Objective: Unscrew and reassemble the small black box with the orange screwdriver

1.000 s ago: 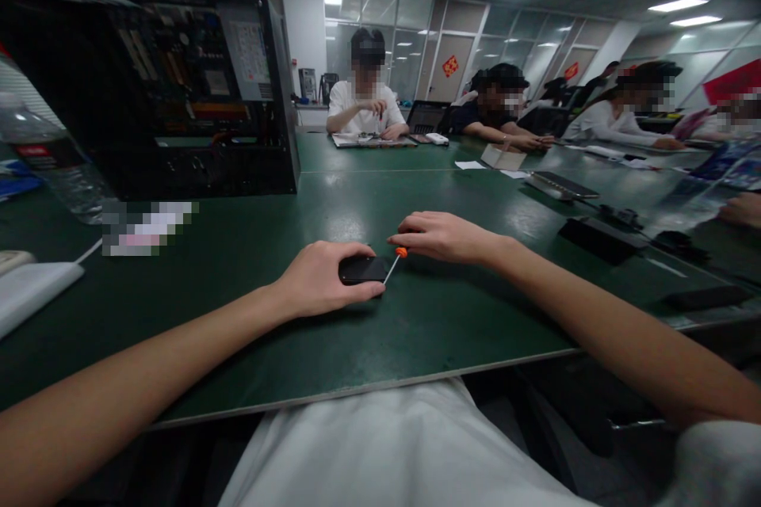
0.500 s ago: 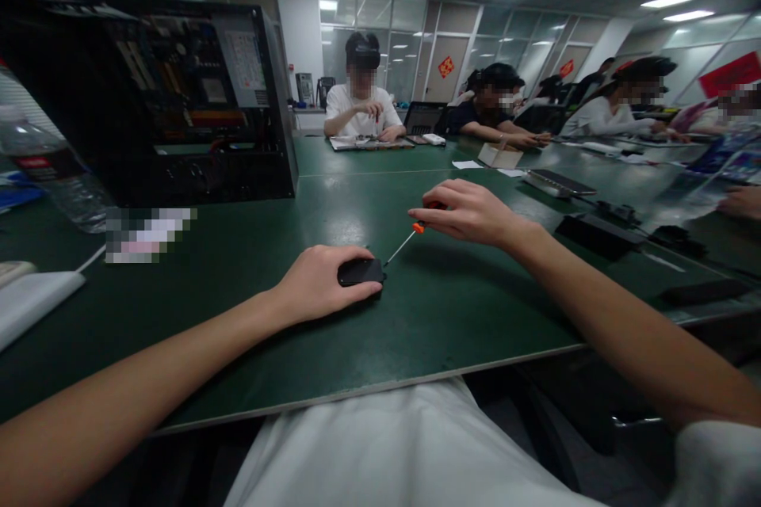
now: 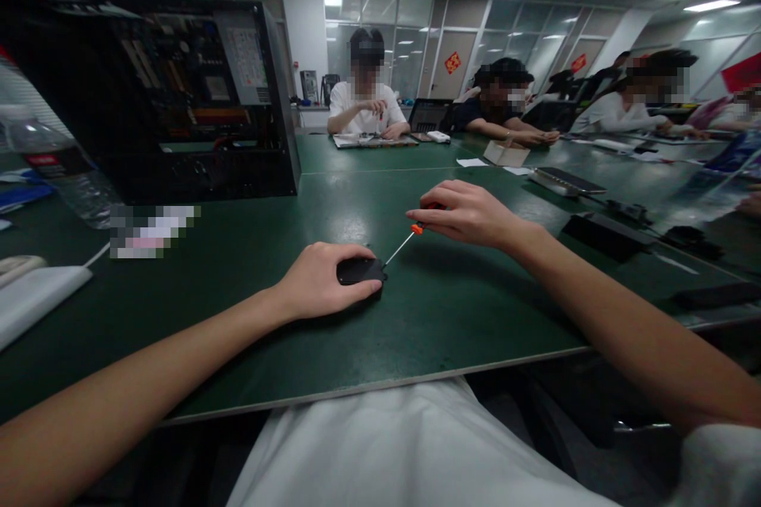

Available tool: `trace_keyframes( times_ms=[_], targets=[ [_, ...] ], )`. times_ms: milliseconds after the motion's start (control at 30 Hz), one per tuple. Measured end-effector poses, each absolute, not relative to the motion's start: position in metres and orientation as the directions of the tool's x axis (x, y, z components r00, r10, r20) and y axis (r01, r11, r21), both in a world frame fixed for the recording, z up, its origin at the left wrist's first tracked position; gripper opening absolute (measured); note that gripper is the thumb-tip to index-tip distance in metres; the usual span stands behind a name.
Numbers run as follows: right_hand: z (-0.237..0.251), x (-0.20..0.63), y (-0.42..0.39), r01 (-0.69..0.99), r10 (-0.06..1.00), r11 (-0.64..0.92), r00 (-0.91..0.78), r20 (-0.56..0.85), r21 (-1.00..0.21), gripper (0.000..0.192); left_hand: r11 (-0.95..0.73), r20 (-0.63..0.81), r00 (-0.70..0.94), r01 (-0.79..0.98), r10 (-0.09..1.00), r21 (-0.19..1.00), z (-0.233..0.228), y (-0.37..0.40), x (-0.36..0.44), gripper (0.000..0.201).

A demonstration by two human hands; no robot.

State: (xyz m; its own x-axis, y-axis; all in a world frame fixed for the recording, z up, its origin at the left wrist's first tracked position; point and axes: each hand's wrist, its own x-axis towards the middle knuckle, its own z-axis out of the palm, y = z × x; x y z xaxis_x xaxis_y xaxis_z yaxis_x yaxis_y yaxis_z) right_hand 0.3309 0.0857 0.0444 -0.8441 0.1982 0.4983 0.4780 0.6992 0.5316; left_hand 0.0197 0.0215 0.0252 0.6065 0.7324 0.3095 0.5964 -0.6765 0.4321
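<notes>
My left hand (image 3: 318, 283) lies on the green table (image 3: 416, 317) and grips a small flat black device (image 3: 359, 270), holding it down. My right hand (image 3: 467, 213) is raised a little above the table and pinches a small screwdriver (image 3: 404, 241) with an orange and black handle. Its thin metal shaft slants down to the left, and the tip meets the right edge of the black device.
An open black computer case (image 3: 160, 95) stands at the back left, with a water bottle (image 3: 59, 166) beside it. A white object (image 3: 36, 297) lies at the far left. Black devices and cables (image 3: 606, 226) sit to the right. Several people work at the far side.
My right hand has lifted up and to the right with the screwdriver, so more of the shaft shows. The left hand has stayed on the black device.
</notes>
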Motion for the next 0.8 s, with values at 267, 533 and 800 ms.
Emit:
trace_keyframes(
  times_ms=[267,533,800],
  targets=[
    [0.044,0.331,0.084,0.457,0.183,0.717,-0.852,0.49,0.527,0.028,-0.65,0.288,0.591,0.602,0.753,0.464,0.027,0.022,0.019,0.04],
    [0.038,0.321,0.085,0.389,0.166,0.799,-0.876,0.453,0.458,0.028,-0.677,0.296,0.615,0.598,0.731,0.429,0.026,0.022,0.018,0.041],
    [0.037,0.326,0.089,0.422,0.223,0.777,-0.879,0.422,0.468,0.032,-0.694,0.304,0.629,0.587,0.715,0.417,0.026,0.021,0.018,0.039]
  ],
)
